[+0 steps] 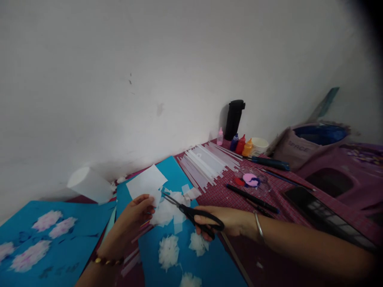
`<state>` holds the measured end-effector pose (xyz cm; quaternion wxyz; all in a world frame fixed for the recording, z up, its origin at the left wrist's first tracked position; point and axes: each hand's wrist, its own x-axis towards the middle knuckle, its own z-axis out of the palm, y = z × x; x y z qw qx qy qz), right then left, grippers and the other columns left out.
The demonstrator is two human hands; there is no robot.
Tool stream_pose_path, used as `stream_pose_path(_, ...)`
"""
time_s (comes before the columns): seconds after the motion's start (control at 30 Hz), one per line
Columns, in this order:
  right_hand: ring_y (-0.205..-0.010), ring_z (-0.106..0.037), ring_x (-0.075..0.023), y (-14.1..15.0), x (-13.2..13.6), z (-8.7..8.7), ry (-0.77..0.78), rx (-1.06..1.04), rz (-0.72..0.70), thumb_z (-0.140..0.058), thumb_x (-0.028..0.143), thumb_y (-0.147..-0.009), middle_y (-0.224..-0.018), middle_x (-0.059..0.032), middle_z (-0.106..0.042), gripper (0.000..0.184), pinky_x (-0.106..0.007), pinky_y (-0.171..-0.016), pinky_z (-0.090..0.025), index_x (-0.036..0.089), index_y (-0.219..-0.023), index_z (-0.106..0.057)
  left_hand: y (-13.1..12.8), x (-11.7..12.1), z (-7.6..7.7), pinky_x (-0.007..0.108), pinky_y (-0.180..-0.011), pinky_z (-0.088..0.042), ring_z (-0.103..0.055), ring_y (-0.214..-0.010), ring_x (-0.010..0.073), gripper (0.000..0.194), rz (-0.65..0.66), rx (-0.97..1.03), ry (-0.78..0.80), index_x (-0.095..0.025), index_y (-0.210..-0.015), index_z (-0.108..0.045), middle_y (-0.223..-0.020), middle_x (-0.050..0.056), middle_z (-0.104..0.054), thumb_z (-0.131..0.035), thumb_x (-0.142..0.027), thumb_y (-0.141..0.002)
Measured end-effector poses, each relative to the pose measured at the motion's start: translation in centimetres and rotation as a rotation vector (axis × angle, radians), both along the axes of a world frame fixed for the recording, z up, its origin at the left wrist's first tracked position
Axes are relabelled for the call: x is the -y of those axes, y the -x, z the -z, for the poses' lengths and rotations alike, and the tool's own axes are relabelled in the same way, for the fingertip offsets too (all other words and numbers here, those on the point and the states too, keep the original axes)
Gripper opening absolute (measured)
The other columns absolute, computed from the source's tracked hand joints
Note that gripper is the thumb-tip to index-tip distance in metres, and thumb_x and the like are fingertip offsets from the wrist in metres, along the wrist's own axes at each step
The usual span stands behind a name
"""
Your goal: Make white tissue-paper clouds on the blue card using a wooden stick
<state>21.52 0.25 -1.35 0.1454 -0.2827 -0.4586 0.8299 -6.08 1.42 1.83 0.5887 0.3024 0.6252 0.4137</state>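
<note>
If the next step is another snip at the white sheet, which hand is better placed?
Probably the right: the right hand holds the black scissors, blades pointing toward the white sheet. The left hand is occupied pinching that sheet.

Surface [215, 193] dark red, finely checked (dimmer in the shade at the near side). On it: a blue sheet [18, 219] at left, a second blue sheet [215, 265] mid-surface; white strips [206, 159] laid side by side to the right. Far edge, upright: black flask [234, 119], small bottles [240, 146], white cup [260, 146]. Right: paint-smeared plastic [250, 180], dark pen [253, 198], dark phone [320, 211].
</note>
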Motion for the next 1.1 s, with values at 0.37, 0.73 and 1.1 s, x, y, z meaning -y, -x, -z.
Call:
stream_pose_path(0.37, -0.051, -0.047, -0.0041, 0.7, 0.2, -0.5, -0.095, 0.052, 0.011, -0.073, 0.064, -0.064, -0.069, 0.0050, -0.050, 0.062, -0.020, -0.049, -0.036, 0.015, -0.093, -0.048, -2.0, -0.2, 0.5, 0.019, -0.044, -0.035, -0.050, -0.044, 0.0077, 0.033, 0.146, -0.038, 0.013, -0.015, -0.064, -0.060, -0.048, -0.004, -0.054, -0.083, -0.034, -0.051)
stream_pose_path(0.73, -0.041, -0.043, -0.0037, 0.8, 0.1, 0.4, -0.155, 0.081, 0.047, -0.067, 0.068, -0.068, -0.064, 0.0069, -0.051, 0.061, -0.019, -0.040, -0.033, 0.016, -0.095, -0.049, -2.0, -0.6, 1.3, 0.019, -0.047, -0.037, -0.051, -0.047, 0.0084, 0.028, 0.198, -0.100, 0.013, -0.015, -0.066, -0.061, -0.051, -0.002, -0.056, -0.079, -0.035, -0.057)
stream_pose_path(1.1, -0.059, -0.059, -0.0107, -0.1, -0.8, 1.2, 0.106, -0.032, -0.071, -0.063, 0.075, -0.064, -0.079, -0.0027, -0.060, 0.073, -0.021, -0.050, -0.041, 0.014, -0.101, -0.054, -0.7, -0.7, 1.5, 0.021, -0.047, -0.039, -0.052, -0.048, 0.0104, 0.031, 0.177, -0.276, -0.025, -0.013, -0.067, -0.064, -0.056, 0.003, -0.061, -0.074, -0.043, -0.062)
